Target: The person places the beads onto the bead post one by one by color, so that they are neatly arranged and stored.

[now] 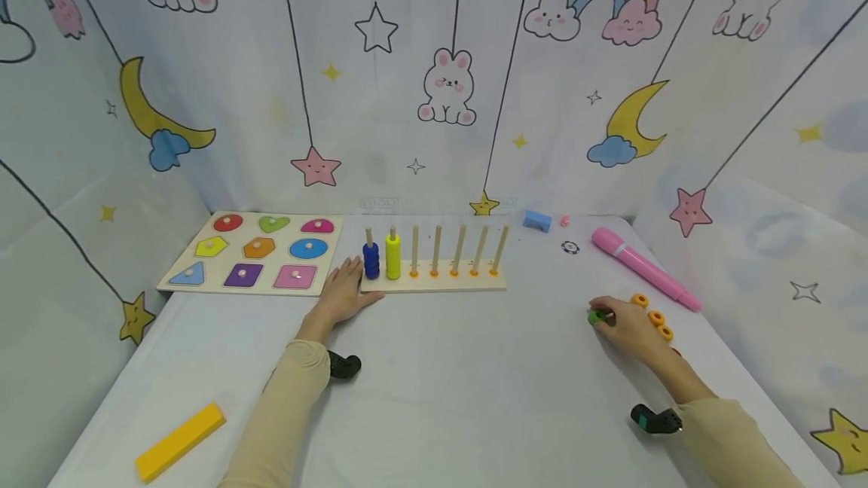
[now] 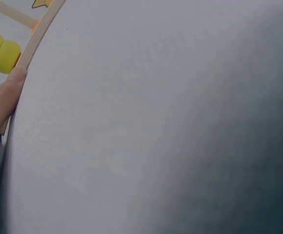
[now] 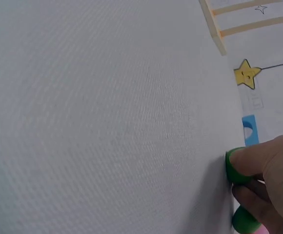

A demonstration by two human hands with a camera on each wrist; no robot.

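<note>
While the spread left grip (image 1: 342, 294) touches the pegboard (image 1: 447, 286), the right grip (image 1: 631, 330) pinches a green bead (image 1: 594, 318) at its fingertips (image 3: 244, 161).

Pale, smooth wood on the peg rack (image 1: 441, 287), bare and matt up its pegs (image 1: 437, 248); the lime beads (image 2: 6, 56) show a soft sheen, green beads (image 3: 245, 222) looking equally smooth! Glossy plastic on the pink marker (image 1: 644, 269), matt cloth sleeves (image 1: 278, 409), and fine, fabric-like texture across the table (image 1: 475, 367).

Looks like children's play area: bunny-and-rainbow backdrop (image 1: 393, 108), shape puzzle (image 1: 234, 257), bead stand (image 1: 434, 285), white table (image 1: 468, 382).
</note>
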